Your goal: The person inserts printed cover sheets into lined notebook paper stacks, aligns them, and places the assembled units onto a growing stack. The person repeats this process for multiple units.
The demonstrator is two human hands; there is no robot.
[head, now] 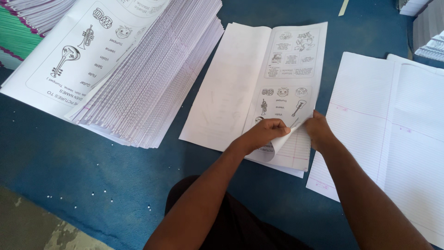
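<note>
An open set of white sheets [240, 83] lies on the blue surface [92, 166] in front of me; its right page is printed with drawings of musical instruments. My left hand [266, 132] pinches the near corner of that printed page and curls it up, showing a ruled page beneath. My right hand [319, 129] touches the same corner from the right, fingers on the lifted edge.
A tall fanned stack of printed sheets [138, 69] lies at the left, topped by a page of instrument drawings. Large ruled sheets [397, 129] lie at the right. More paper stacks sit at the top left [27, 18] and top right [428, 28]. Small white specks dot the surface.
</note>
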